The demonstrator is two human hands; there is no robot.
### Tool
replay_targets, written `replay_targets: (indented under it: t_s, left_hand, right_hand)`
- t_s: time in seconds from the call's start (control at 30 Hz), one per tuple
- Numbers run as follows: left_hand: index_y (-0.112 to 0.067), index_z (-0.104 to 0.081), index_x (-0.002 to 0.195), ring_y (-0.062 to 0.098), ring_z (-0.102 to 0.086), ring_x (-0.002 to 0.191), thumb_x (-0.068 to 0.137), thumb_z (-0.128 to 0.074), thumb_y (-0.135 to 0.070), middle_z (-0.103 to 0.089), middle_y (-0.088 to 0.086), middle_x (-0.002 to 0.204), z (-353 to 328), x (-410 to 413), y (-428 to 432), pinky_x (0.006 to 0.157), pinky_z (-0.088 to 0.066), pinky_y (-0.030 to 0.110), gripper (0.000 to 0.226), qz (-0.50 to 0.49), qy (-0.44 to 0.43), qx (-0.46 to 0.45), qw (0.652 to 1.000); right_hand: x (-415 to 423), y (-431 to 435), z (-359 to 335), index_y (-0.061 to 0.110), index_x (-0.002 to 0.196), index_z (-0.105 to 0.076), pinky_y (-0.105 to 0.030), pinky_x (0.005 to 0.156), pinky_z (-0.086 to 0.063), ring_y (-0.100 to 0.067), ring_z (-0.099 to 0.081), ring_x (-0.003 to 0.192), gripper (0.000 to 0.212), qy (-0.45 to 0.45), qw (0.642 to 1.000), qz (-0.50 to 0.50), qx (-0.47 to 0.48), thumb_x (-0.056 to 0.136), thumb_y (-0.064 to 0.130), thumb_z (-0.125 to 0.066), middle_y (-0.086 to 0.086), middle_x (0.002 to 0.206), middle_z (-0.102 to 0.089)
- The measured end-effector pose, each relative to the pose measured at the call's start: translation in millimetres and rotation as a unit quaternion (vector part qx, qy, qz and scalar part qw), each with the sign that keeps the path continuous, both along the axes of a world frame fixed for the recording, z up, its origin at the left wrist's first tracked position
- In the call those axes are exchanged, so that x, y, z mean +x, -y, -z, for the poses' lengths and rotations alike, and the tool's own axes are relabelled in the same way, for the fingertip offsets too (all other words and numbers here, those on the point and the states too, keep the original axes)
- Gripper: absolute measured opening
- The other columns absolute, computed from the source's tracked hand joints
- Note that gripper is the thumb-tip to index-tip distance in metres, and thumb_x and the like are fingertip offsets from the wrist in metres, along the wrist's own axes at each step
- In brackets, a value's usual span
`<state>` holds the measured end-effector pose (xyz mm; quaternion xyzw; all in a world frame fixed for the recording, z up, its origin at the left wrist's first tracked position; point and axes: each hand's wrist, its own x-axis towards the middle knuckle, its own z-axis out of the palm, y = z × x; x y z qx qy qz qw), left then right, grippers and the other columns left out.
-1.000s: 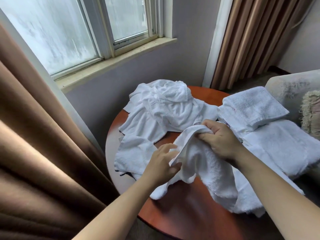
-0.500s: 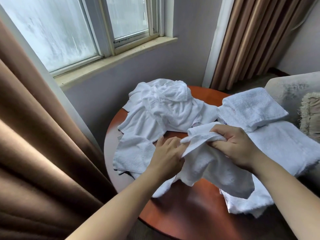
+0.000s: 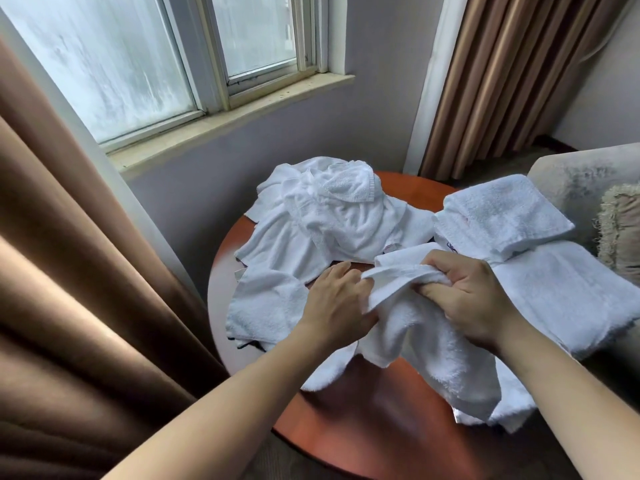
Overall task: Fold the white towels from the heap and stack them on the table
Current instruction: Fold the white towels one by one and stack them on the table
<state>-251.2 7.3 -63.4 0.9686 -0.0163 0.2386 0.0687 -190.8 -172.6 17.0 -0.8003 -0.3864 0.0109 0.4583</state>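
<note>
A round reddish wooden table carries a heap of crumpled white towels at its far side. A folded white towel lies on a larger flat towel at the right. Over the table's middle hangs a loose white towel. My right hand grips its bunched upper edge, fingers curled round the cloth. My left hand pinches the same edge just to the left. The towel's lower part droops onto the tabletop.
Brown curtains hang at the left and at the back right. A window with a stone sill is behind the table. A grey armchair with a fringed cushion stands to the right.
Both hands have worked along the towel's top edge and lifted it slightly away from me; the hanging part has shifted toward the middle of the table.
</note>
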Motion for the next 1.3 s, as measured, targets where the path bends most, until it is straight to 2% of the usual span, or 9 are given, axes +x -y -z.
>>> replay_targets:
  t_s: [0.2, 0.43, 0.63, 0.8, 0.87, 0.9, 0.97, 1.1, 1.3]
  left_hand:
    - [-0.008, -0.06, 0.061, 0.031, -0.061, 0.079, 0.062, -0.066, -0.012, -0.058, 0.005, 0.063, 4, -11, -31, 0.063, -0.04, 0.029, 0.007, 0.04, -0.111, 0.016, 0.993]
    - [-0.024, -0.032, 0.065, 0.013, -0.03, 0.059, 0.056, -0.05, -0.006, -0.032, -0.009, 0.064, -23, -19, -49, 0.054, -0.025, 0.023, 0.027, 0.159, -0.063, -0.075, 0.982]
    - [-0.021, -0.037, 0.071, 0.009, -0.03, 0.064, 0.06, -0.055, -0.01, -0.04, -0.004, 0.073, -42, -17, -33, 0.057, -0.022, 0.022, 0.024, 0.2, -0.116, -0.151, 0.961]
    - [-0.013, -0.043, 0.068, 0.013, -0.032, 0.061, 0.059, -0.056, -0.011, -0.039, -0.006, 0.07, -48, -15, -22, 0.056, -0.021, 0.025, 0.016, 0.219, -0.103, -0.116, 0.963]
    - [-0.008, -0.046, 0.067, 0.015, -0.034, 0.06, 0.06, -0.055, -0.01, -0.04, -0.005, 0.067, -50, -16, -20, 0.055, -0.022, 0.025, 0.012, 0.222, -0.091, -0.127, 0.962]
    - [-0.007, -0.049, 0.067, 0.015, -0.035, 0.06, 0.06, -0.054, -0.009, -0.042, -0.002, 0.066, -50, -18, -21, 0.055, -0.022, 0.025, 0.009, 0.217, -0.089, -0.129, 0.963]
    - [-0.009, -0.05, 0.07, 0.017, -0.036, 0.061, 0.062, -0.053, -0.011, -0.048, 0.003, 0.067, -49, -21, -29, 0.056, -0.02, 0.025, 0.009, 0.199, -0.104, -0.104, 0.969]
    - [-0.018, -0.038, 0.068, 0.029, -0.05, 0.068, 0.069, -0.061, -0.017, -0.044, 0.002, 0.072, -46, -27, -36, 0.058, -0.025, 0.029, 0.022, 0.156, -0.178, -0.017, 0.971]
    - [-0.009, -0.064, 0.094, 0.024, -0.054, 0.099, 0.082, -0.055, -0.031, -0.062, 0.005, 0.101, -38, -18, -26, 0.068, -0.034, 0.029, 0.027, 0.018, -0.277, 0.156, 0.948]
  right_hand:
    - [10, 13, -6, -0.005, 0.066, -0.054, -0.03, 0.057, -0.034, -0.026, -0.044, 0.063, 0.022, -0.006, 0.999, 0.033, 0.013, 0.07, 0.016, -0.054, -0.017, 0.064, -0.05]
    - [49, 51, 9, 0.006, 0.072, -0.062, -0.029, 0.061, -0.036, -0.022, -0.051, 0.071, 0.017, -0.072, 0.987, 0.14, -0.041, 0.074, 0.022, -0.066, -0.022, 0.076, -0.059]
    - [49, 50, 15, 0.005, 0.08, -0.063, -0.038, 0.074, -0.04, -0.037, -0.057, 0.093, 0.005, -0.025, 0.949, 0.211, -0.231, 0.081, 0.01, -0.066, -0.016, 0.088, -0.063]
    - [11, -3, 26, 0.021, 0.141, -0.041, -0.047, 0.115, -0.008, -0.023, -0.028, 0.14, 0.086, 0.097, 0.92, -0.016, -0.379, 0.063, 0.027, -0.077, 0.004, 0.14, -0.041]
    - [0, -26, 33, 0.025, 0.13, -0.047, -0.049, 0.117, -0.006, -0.019, -0.04, 0.129, 0.059, 0.084, 0.92, -0.04, -0.381, 0.075, 0.034, -0.066, 0.007, 0.126, -0.051]
    - [-2, -31, 33, 0.024, 0.108, -0.055, -0.048, 0.114, -0.02, -0.024, -0.052, 0.11, 0.031, 0.073, 0.938, -0.033, -0.337, 0.078, 0.031, -0.055, 0.004, 0.106, -0.059]
    - [-1, -30, 32, 0.027, 0.068, -0.043, -0.044, 0.081, -0.044, -0.03, -0.051, 0.076, 0.005, 0.05, 0.972, -0.007, -0.23, 0.068, 0.023, -0.04, 0.0, 0.07, -0.054]
    - [3, -31, 22, 0.025, 0.055, -0.033, -0.038, 0.06, -0.036, -0.027, -0.047, 0.064, 0.011, 0.036, 0.976, -0.051, -0.21, 0.064, 0.022, -0.038, 0.001, 0.057, -0.047]
    - [1, -35, 12, 0.02, 0.054, -0.029, -0.033, 0.053, -0.029, -0.017, -0.037, 0.056, 0.02, 0.06, 0.98, -0.044, -0.187, 0.067, 0.02, -0.043, 0.002, 0.052, -0.039]
